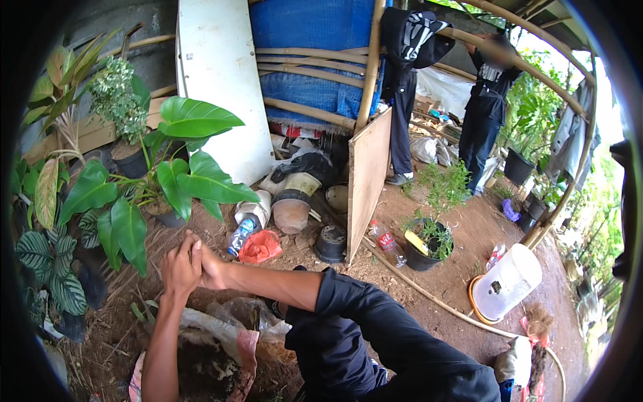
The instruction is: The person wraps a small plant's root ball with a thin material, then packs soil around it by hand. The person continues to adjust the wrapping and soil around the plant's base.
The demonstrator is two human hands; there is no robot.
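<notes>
My left hand (179, 270) and my right hand (213, 270) are clasped together, palms pressed and fingers folded over each other. No object shows between them, though the inner palms are hidden. Both hands hover over bare soil beside a broad-leaved green potted plant (211, 182). Below them lies an opened sack (221, 326) with a pinkish edge and dark soil-like material (203, 359) inside. Clear plastic sheeting (246, 314) is bunched at the sack's far side, near my bent leg (326, 341).
Ahead are an orange plastic bag (260, 246), a water bottle (242, 236), plant pots (291, 215) and an upright board (369, 181). To the right are a potted shrub (427, 243), a hose (442, 304) and a translucent bucket (507, 284). Two people (485, 108) stand farther back.
</notes>
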